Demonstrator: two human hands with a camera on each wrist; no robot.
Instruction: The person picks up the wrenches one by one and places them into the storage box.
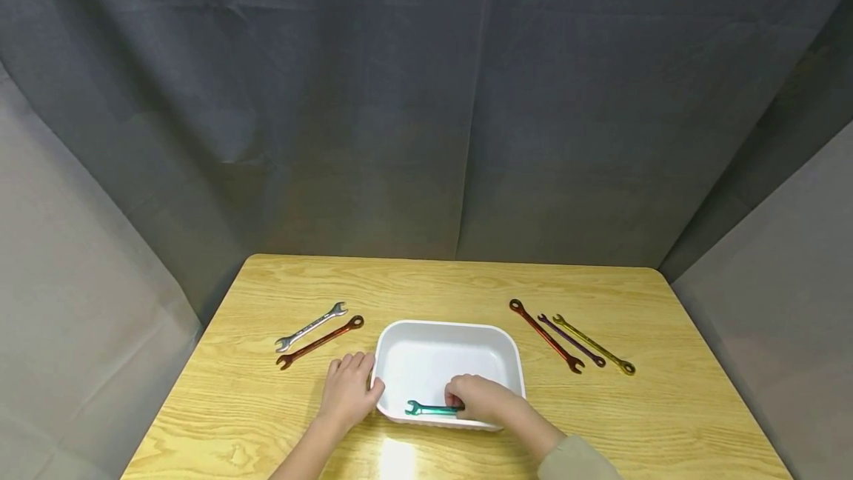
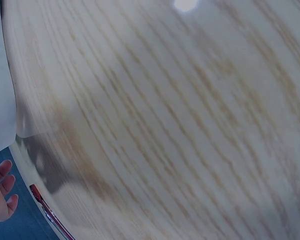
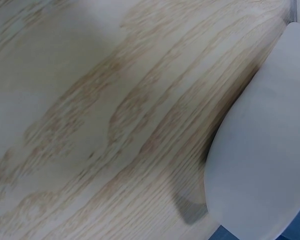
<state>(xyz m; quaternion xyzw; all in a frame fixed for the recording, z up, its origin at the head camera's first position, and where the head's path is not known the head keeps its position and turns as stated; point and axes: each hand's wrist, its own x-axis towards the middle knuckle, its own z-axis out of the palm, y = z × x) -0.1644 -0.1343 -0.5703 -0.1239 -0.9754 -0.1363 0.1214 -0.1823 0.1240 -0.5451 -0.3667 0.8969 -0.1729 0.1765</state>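
Inside the white tub [image 1: 436,361] a green wrench [image 1: 429,410] lies along the near wall, its open-end jaw toward the left. My right hand [image 1: 485,397] reaches over the tub's near right side, and its curled fingers pinch the wrench's right end, which they hide. At the tub's left rim my left hand [image 1: 349,387] grips the edge, thumb over the rim and fingers on the outer side. In the left wrist view several fingertips [image 2: 6,184] show below the tub wall [image 2: 1,85]. The right wrist view has the tub's outer wall [image 3: 262,140], with the right hand hidden behind it.
Left of the tub lie a silver wrench [image 1: 312,327] and a red-orange wrench [image 1: 320,343]. To its right are a red wrench [image 1: 545,335], a purple wrench [image 1: 571,340] and a yellow wrench [image 1: 593,344]. The wooden table [image 1: 426,280] backs onto a grey curtain [image 1: 366,132].
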